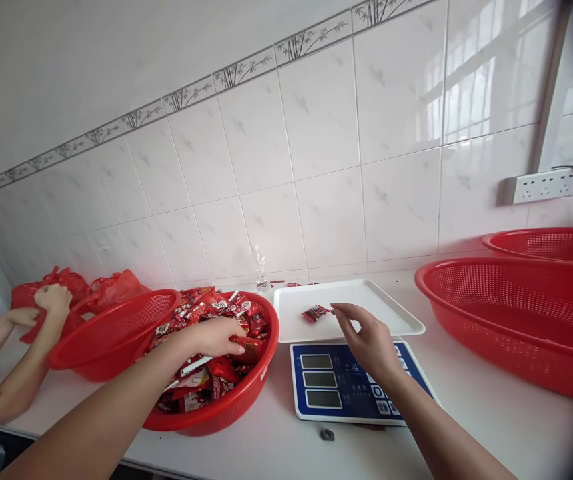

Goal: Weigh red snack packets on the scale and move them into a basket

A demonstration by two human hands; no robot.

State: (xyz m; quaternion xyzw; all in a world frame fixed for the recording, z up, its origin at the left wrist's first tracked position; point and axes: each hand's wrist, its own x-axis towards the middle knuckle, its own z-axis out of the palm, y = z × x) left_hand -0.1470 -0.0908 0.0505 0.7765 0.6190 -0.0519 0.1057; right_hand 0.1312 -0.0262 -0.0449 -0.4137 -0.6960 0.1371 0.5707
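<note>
My left hand (221, 337) reaches into a round red basket (216, 420) heaped with red-wrapped packets (196, 380). Its fingers are closed on a red packet (249, 348) at the right side of the heap. My right hand (369, 337) is over the back of a blue and white scale (346, 393). Between thumb and forefinger it pinches the end of a small red and black packet (315, 313), which is over the white tray (376, 307) of the scale.
Large red perforated baskets (516, 320) stand at the right, below a wall socket (541, 187). Another red basket (116, 333) and red bags (116, 290) are at the left, beside another person's hands (53, 300). A clear bottle (260, 270) stands by the wall; a small dark object (327, 435) lies in front.
</note>
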